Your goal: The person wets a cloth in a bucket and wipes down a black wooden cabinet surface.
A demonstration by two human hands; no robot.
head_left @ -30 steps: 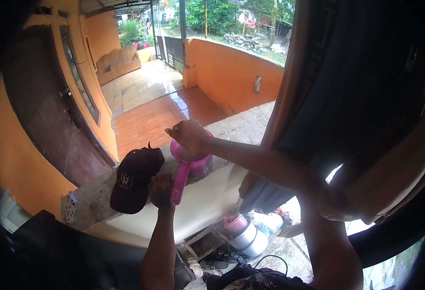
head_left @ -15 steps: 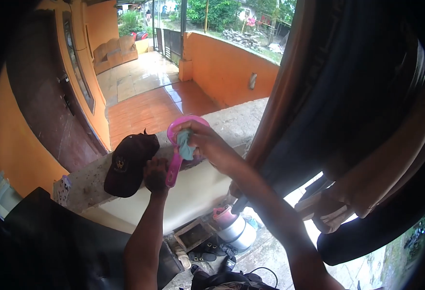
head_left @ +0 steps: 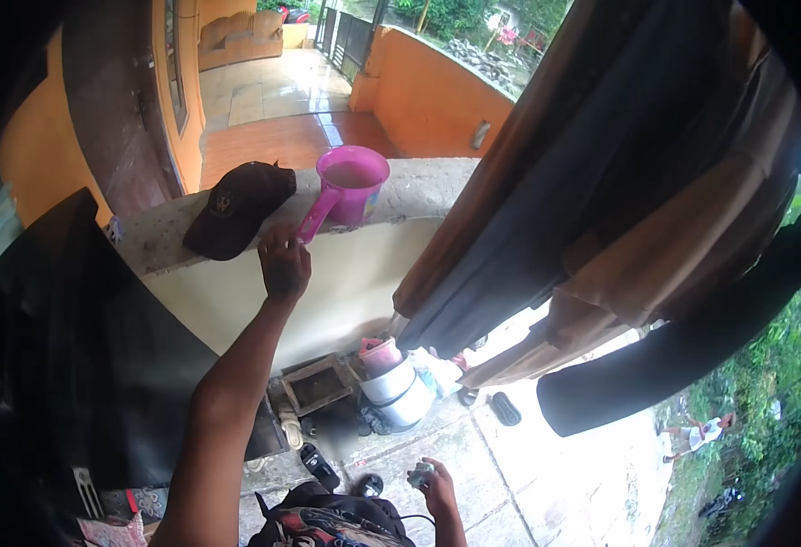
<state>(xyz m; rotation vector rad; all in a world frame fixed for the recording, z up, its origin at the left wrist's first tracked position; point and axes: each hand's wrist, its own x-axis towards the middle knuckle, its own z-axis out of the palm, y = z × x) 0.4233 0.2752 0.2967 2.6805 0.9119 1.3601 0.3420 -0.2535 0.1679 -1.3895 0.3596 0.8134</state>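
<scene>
A pink water dipper [head_left: 355, 187] stands upright on the concrete ledge, its handle slanting down toward me. At the handle's lower end is my left hand [head_left: 284, 264], fingers bent and closed on the tip. Left of the dipper, a dark cap [head_left: 241, 210] with an emblem lies on the same ledge. Low in the view, close to my body, my right hand [head_left: 441, 492] is closed around a small crumpled grey-green cloth [head_left: 421, 474]. The inside of the dipper shows only in part.
Dark and brown clothes [head_left: 592, 201] hang at the right. Below the ledge [head_left: 428, 182] are stacked buckets [head_left: 396, 392], a wooden frame [head_left: 317, 385] and several shoes. A dark covered surface [head_left: 136, 337] stands at the left. A person [head_left: 697, 436] is far off at right.
My right hand has pulled away from the dipper's rim with the cloth and dropped down near my body. My left hand stays by the handle. The camera view has shifted.
</scene>
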